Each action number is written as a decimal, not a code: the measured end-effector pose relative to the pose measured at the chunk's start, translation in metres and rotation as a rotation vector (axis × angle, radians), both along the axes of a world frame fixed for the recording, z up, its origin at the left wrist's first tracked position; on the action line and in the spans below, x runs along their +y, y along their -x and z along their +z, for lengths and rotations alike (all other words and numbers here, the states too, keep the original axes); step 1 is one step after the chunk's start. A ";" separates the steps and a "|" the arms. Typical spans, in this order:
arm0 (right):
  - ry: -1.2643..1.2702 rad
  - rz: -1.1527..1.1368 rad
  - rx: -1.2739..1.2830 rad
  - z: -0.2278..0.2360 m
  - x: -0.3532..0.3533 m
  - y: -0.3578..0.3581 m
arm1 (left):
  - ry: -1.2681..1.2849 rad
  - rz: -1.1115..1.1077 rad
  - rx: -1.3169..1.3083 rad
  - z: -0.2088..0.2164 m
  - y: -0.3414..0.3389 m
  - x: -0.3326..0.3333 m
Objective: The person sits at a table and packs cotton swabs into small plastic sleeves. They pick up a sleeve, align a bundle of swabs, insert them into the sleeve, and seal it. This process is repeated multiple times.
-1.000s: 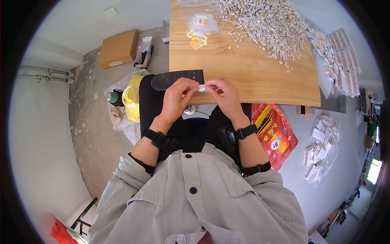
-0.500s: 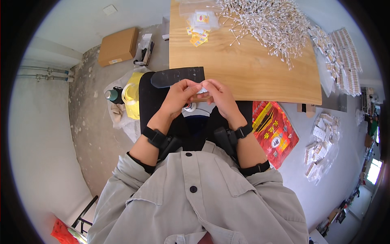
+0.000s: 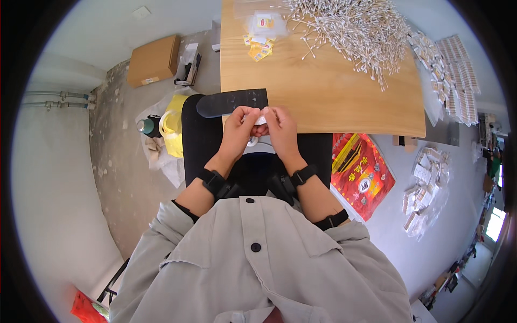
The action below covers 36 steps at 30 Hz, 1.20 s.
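Both of my hands meet just off the near edge of the wooden table (image 3: 323,110), close to its left corner. Between them is a small bundle of cotton swabs (image 3: 261,120), of which only the white, bumpy tips show. My left hand (image 3: 238,129) pinches it with thumb and fingers from the left. From the right, my right hand (image 3: 281,129) closes on the same bundle, its thumb near the left one. The curled fingers hide most of the bundle. A large heap of loose cotton swabs (image 3: 355,32) covers the far right of the table.
Small clear bags (image 3: 266,24) and yellow labels (image 3: 260,49) lie at the table's far left. A dark flat board (image 3: 231,102) juts out beside my left hand. Packed swabs (image 3: 458,81) stand right of the table; more bagged packs (image 3: 426,188) and a red printed sack (image 3: 363,177) lie lower right.
My hands have drawn closer together and shifted slightly left, with the forearms nearer each other. The bundle stays between the fingers, its white tips now turned more upward.
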State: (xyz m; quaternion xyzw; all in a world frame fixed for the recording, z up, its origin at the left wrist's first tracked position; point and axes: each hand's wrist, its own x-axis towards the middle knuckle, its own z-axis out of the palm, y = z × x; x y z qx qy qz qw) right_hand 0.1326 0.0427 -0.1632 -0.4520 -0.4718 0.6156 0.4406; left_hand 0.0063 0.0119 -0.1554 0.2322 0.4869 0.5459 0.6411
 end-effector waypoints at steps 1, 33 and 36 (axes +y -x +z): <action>0.047 -0.004 0.039 0.002 0.002 0.000 | -0.011 -0.011 -0.043 0.002 0.003 0.001; -0.262 0.198 -0.097 0.018 0.024 -0.028 | -0.233 -0.016 0.529 0.009 0.020 0.001; -0.264 0.189 -0.161 0.023 0.024 -0.030 | -0.201 -0.062 0.519 0.017 0.023 0.001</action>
